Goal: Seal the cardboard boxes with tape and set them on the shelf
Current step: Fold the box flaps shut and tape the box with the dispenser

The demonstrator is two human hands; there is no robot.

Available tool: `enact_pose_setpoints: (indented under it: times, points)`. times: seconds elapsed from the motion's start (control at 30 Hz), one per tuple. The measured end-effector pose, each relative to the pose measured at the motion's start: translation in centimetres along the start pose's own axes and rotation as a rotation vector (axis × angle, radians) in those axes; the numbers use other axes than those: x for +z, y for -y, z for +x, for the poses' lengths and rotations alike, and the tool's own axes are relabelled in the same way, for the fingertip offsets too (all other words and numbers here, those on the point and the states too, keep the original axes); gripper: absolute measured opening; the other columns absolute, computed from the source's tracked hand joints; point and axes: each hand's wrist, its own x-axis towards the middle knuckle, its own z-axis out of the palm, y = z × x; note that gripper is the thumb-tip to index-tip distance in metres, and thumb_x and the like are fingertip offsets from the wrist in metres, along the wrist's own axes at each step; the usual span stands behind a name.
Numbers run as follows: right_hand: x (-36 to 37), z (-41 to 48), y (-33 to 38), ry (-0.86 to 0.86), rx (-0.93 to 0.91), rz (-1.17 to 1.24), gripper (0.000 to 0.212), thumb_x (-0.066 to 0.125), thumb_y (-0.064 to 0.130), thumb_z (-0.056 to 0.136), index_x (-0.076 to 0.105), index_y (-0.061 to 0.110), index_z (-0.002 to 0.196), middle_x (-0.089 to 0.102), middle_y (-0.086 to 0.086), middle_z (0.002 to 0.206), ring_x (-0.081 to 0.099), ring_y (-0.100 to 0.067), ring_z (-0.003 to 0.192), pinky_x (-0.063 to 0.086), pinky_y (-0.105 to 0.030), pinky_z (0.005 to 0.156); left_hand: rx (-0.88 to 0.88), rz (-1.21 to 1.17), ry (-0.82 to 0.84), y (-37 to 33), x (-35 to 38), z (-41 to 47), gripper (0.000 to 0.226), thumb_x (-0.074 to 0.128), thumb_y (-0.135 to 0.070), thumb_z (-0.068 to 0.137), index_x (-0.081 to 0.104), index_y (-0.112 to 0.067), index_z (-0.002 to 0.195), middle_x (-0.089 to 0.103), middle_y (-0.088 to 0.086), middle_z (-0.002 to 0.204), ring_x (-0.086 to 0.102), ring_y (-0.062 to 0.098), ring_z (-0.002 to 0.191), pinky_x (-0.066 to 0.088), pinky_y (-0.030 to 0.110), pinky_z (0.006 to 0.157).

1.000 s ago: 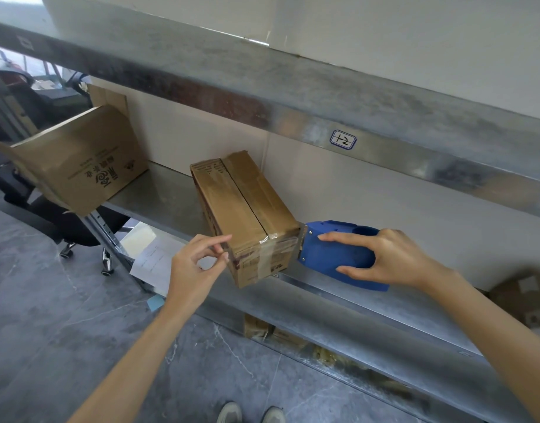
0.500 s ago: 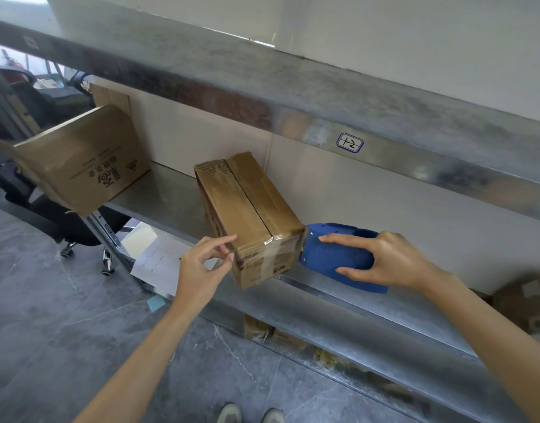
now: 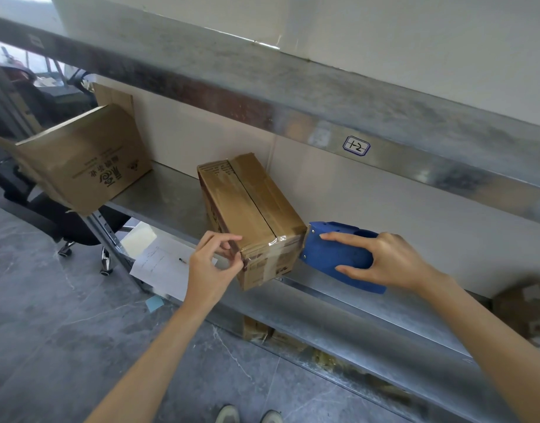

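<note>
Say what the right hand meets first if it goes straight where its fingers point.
The taped cardboard box. The right hand grips the blue tape dispenser, whose toothed end seems to touch the box's near right edge.

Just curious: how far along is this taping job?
Done: the small brown cardboard box sits on the steel shelf, top seam taped. In hand: the right hand holds the blue tape dispenser at its near end; the left hand pinches its taped corner. Left: the larger cardboard box looks open.
</note>
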Motion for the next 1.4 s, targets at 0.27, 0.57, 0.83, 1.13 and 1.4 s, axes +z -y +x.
enact_pose_setpoints:
  times: [0.27,0.57,0.83,1.13,1.4]
  points:
    - [0.1,0.2,0.2,-0.042,0.002,-0.004,0.064,0.048,0.060,0.079,0.028,0.063,0.140,0.013,0.006,0.037,0.032,-0.009,0.036,0.020,-0.007,0.046,0.080,0.108,-0.072,1.6,0.4,0.1,0.021,0.069,-0.034,0.078,0.071,-0.023,0.096,0.055,-0.012,0.118,0.054,0.012,0.114,0.050,0.047,0.092]
    - [0.4,0.2,-0.3,-0.049,-0.002,-0.055,0.069,0.065,0.052,0.082,0.028,0.064,0.140,0.016,-0.001,0.038,0.037,-0.015,0.042,0.018,-0.009,0.048,0.071,0.089,-0.072,2.2,0.9,1.1,0.022,0.074,-0.003,0.080,0.065,-0.022,0.088,0.069,-0.006,0.117,0.053,0.012,0.131,0.045,0.054,0.102]
    - [0.7,0.3,-0.4,-0.049,0.007,-0.063,0.069,0.071,0.048,0.081,0.035,0.062,0.138,0.031,-0.003,0.042,0.041,-0.012,0.046,0.020,-0.011,0.048,0.091,0.259,-0.063,2.4,1.0,1.2,0.032,0.073,-0.009,0.083,0.068,-0.023,0.111,0.068,-0.005,0.123,0.053,0.012,0.131,0.042,0.050,0.102]
    - [0.7,0.1,-0.6,-0.038,0.002,-0.069,0.072,0.069,0.051,0.082,0.029,0.063,0.140,0.015,-0.001,0.040,0.027,-0.016,0.037,0.021,-0.012,0.048,0.136,0.239,-0.019,2.4,0.8,0.3,0.041,0.068,-0.029,0.080,0.061,-0.026,0.120,0.062,-0.008,0.130,0.043,0.007,0.139,0.041,0.043,0.105]
    - [0.5,-0.5,-0.7,-0.035,-0.008,-0.065,0.071,0.072,0.047,0.081,0.035,0.059,0.140,0.012,0.001,0.040,0.021,-0.013,0.035,0.022,-0.011,0.046,0.131,0.294,-0.078,2.6,1.8,-0.2,0.054,0.081,-0.007,0.073,0.059,-0.023,0.120,0.061,-0.006,0.129,0.042,0.009,0.140,0.042,0.045,0.102]
